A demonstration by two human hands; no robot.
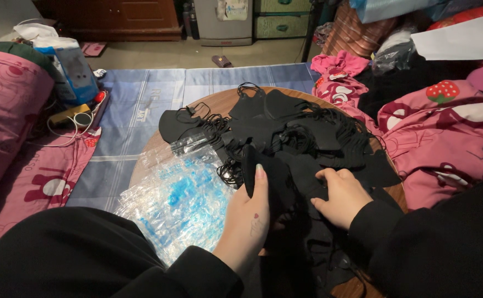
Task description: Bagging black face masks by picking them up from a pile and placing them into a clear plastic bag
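Both hands, left (248, 221) and right (342, 194), grip limp black face masks (285, 138) with tangled loops.

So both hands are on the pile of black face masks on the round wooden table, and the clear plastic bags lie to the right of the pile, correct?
Not quite. The head view shows the clear plastic bags lying to the left of the pile of black face masks, not the right. The rest holds: the left hand and right hand are both on the masks, on the round wooden table.
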